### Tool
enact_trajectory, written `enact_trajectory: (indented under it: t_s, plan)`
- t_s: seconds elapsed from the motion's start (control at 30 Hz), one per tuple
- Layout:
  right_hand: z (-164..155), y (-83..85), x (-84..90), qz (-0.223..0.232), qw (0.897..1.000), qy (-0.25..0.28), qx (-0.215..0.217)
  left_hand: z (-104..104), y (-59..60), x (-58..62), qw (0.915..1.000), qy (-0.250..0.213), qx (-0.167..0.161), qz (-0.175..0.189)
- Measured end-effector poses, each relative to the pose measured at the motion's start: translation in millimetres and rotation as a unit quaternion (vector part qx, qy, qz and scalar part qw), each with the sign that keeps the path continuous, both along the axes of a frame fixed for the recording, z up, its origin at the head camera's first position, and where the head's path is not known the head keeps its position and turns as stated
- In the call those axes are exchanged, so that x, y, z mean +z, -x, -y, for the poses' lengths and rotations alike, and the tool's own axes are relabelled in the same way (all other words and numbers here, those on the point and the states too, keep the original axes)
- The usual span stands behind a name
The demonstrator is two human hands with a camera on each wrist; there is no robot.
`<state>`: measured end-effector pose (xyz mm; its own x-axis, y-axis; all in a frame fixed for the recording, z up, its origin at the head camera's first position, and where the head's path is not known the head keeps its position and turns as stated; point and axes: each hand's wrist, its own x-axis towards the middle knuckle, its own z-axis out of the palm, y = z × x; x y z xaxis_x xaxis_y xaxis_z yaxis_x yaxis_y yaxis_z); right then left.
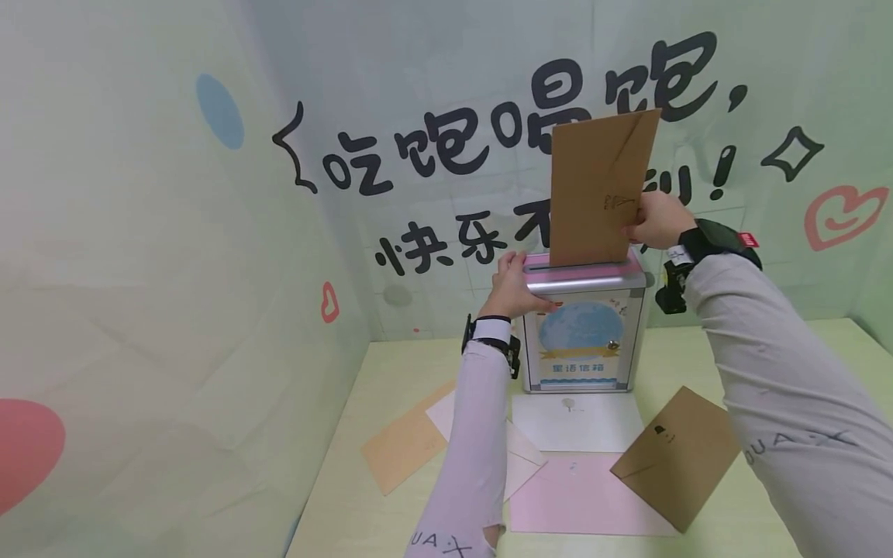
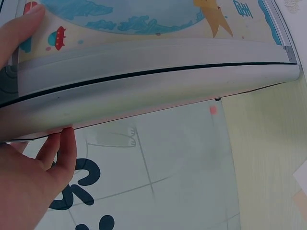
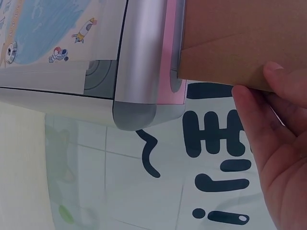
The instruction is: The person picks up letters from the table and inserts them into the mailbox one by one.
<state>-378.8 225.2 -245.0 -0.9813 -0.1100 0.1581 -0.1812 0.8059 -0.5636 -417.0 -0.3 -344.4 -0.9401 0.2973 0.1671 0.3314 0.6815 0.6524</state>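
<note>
Head view: the right hand (image 1: 663, 219) pinches the envelope (image 1: 593, 186) firmly by its side, lower end at the slot (image 1: 537, 268) of the box (image 1: 580, 329), whose top the left hand (image 1: 515, 291) grips, so a push out of line could buckle it against the slot.

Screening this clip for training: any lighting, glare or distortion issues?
Head: brightest, rear wall evenly lit; left wrist: dimmer, the box's long edge bows, probably lens distortion; right wrist: also dim, soft sheen on the silver trim, no obvious motion blur on brown envelope or right hand.
</note>
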Motion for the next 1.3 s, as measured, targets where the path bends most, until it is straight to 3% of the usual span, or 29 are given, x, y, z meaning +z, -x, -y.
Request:
enact_trajectory:
  t_s: [0.43,0.77,1.3]
  plan:
    - [3,3.9,-4.1,-0.019,1.000,-0.006,0.002,-1,0.6,-0.5,0.9998,-0.014,0.001,0.015]
    - [4,5.6,-9.9,-0.013,1.000,-0.001,0.001,-1,6.8,-5.2,0.9998,-0.017,0.001,0.005]
    - [0,9.9,-25.0,-0.019,1.000,-0.020,0.005,0,2.0,-1.0,0.9999,-0.004,0.003,0.010]
